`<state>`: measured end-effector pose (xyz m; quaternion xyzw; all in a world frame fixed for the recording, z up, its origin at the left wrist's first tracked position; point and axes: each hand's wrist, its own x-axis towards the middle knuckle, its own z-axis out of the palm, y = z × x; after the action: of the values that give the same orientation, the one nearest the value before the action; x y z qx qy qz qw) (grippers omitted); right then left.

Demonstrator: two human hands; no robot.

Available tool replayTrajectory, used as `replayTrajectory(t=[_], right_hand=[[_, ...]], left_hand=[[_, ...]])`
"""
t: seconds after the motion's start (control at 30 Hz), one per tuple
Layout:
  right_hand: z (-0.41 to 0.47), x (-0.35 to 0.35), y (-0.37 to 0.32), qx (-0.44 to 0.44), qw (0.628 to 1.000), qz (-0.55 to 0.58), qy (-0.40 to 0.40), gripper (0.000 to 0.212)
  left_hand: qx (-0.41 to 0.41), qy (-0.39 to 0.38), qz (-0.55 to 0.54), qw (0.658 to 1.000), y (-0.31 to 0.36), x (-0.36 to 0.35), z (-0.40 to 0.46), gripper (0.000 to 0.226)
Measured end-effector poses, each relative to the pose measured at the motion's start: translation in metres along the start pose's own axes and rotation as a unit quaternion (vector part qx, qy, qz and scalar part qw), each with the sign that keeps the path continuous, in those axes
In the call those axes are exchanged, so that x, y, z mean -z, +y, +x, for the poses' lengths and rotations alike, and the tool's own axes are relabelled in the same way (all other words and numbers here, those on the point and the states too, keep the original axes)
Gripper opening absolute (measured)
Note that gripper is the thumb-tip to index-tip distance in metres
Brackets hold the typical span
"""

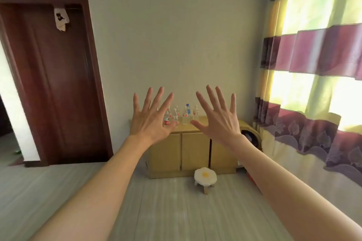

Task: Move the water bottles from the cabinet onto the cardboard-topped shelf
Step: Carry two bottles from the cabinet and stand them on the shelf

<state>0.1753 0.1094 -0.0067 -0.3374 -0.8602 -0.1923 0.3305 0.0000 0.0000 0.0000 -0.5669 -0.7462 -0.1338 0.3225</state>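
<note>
While both arms reached fwd, the left hand [150, 117] and right hand [219, 118] had fingers spread wide apart, holding nothing. Clear plastic water bottles w/ red labels [185, 114] stood upright atop the far light wooden cabinet [194, 148]. White egg-patterned round stool [205, 177] sat on the floor near it; striped curtain [313, 64] hung right.

No text I can read — water bottles [185, 114] on the cabinet [182, 152] carry red-and-white labels, print too small; one blue label [189, 112] — likewise unreadable.
</note>
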Motion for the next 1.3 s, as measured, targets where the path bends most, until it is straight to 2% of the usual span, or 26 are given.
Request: replayTrajectory(t=[0.23,0.37,0.6,0.8,1.13,1.3], right_hand=[[0.049,-0.107,-0.007,0.006,0.999,0.044,0.017,0.075],[0.083,-0.185,-0.005,-0.011,0.996,0.083,0.000,0.072],[0.118,-0.300,0.013,-0.059,0.990,0.120,-0.047,0.071],[0.152,-0.405,0.042,-0.090,0.979,0.144,-0.116,0.072],[0.265,-0.571,0.118,-0.078,0.966,0.177,-0.172,0.073],[0.314,-0.644,0.136,-0.075,0.956,0.193,-0.206,0.074]], left_hand=[[-0.002,0.064,-0.060,0.996,-0.025,-0.092,0.051,0.074],[0.012,0.060,-0.095,0.994,-0.055,-0.159,0.081,0.072],[0.048,-0.005,-0.127,0.991,-0.087,-0.287,0.128,0.068],[0.086,-0.064,-0.171,0.979,-0.086,-0.394,0.175,0.066],[0.127,-0.127,-0.167,0.969,-0.092,-0.553,0.305,0.066],[0.145,-0.147,-0.172,0.963,-0.110,-0.616,0.347,0.066]])
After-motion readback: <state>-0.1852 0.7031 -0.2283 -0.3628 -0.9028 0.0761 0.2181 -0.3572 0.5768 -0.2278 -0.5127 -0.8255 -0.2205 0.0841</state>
